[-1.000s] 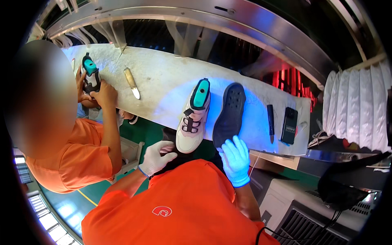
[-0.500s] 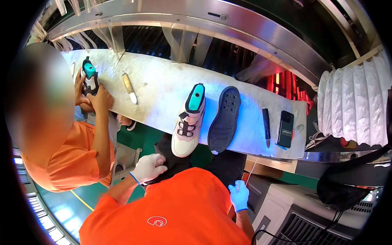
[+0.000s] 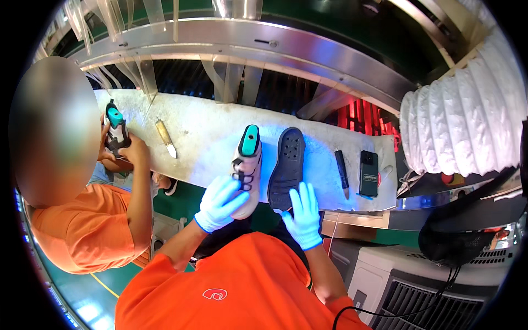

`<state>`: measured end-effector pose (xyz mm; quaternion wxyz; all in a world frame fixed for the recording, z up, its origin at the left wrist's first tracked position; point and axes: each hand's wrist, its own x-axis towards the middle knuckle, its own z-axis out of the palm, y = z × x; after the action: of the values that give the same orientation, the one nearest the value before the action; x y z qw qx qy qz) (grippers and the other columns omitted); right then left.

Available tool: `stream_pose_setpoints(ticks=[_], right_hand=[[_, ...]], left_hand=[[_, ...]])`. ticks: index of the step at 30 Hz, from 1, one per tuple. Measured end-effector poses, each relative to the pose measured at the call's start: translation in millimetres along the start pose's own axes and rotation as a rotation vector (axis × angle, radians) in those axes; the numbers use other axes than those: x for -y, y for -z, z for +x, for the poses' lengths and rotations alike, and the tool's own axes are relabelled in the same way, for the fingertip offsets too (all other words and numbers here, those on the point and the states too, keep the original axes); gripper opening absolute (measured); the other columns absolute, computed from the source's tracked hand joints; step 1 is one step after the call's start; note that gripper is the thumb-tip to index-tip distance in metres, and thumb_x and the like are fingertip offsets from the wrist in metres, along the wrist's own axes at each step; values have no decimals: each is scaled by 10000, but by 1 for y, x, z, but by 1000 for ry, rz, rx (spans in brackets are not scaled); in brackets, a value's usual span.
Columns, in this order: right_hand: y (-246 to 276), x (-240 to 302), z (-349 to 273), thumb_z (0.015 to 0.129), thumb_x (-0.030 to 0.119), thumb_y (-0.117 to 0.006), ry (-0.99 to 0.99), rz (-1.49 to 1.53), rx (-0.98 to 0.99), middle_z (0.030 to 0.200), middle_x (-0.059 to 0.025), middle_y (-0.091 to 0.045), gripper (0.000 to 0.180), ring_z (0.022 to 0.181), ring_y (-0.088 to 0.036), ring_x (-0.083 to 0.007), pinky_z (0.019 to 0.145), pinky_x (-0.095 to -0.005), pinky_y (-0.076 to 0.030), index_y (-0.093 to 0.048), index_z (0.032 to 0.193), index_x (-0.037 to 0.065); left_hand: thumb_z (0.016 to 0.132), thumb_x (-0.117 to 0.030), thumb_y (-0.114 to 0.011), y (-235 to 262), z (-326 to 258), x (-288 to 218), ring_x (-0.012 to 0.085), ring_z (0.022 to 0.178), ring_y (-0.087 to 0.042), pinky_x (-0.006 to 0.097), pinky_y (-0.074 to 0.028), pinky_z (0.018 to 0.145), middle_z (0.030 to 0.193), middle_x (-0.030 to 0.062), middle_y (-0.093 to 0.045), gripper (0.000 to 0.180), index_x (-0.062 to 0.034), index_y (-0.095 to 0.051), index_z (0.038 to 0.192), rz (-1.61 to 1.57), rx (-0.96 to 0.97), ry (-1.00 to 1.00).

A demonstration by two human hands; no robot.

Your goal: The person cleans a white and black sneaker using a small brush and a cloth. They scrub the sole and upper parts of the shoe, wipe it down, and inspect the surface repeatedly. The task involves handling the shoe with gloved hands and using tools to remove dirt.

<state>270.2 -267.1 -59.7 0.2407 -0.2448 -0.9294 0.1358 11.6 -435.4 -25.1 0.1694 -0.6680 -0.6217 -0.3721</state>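
Note:
A pale shoe upper with dark straps and a teal insert lies on the worktable, toe toward me. My gloved left hand is over its toe and left side, fingers stretched out; whether it presses on the shoe I cannot tell. Just right of the shoe lies a dark shoe sole, with round holes at its far end. My gloved right hand is at the sole's near right edge, fingers spread and not wrapped round it. Blue light falls on both gloves.
A dark-handled tool and a black phone lie to the right on the pale worktable. At left is a yellow-handled tool; beyond it a co-worker's hands hold another shoe. A metal rail with plastic strips runs behind.
Both my hands have moved up from beside my body to the table, the left to the shoe and the right to the sole. The view has shifted slightly; shoe and sole remain side by side.

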Motion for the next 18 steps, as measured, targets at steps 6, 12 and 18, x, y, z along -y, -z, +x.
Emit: stream_pose_setpoints(ticks=[6, 12, 18], right_hand=[[40, 1, 23, 796, 76, -873, 193, 169, -280, 1253, -158, -779, 440, 1321, -696, -457, 1105, -554, -564, -762, 1219, 32], [110, 59, 28, 960, 87, -870, -101, 612, -600, 1099, -181, -790, 310, 946, -780, -283, 849, -388, -624, -748, 1206, -57], [150, 79, 20, 939, 37, -853, -227, 877, -423, 1113, -147, -799, 336, 981, -760, -199, 903, -350, -618, -770, 1245, -72]], left_hand=[[744, -112, -986, 48, 126, -29, 351, 1107, -817, 412, -645, 968, 1208, 173, -828, 521, -73, -823, 1237, -312, 19, 290], [814, -226, -995, 62, 152, -39, 193, 998, -787, 356, -612, 930, 1104, 116, -830, 494, -40, -825, 1239, -614, 353, 636], [824, -204, -987, 59, 151, -73, 193, 948, -815, 379, -658, 893, 1146, 131, -839, 537, -39, -805, 1300, -520, 361, 559]])
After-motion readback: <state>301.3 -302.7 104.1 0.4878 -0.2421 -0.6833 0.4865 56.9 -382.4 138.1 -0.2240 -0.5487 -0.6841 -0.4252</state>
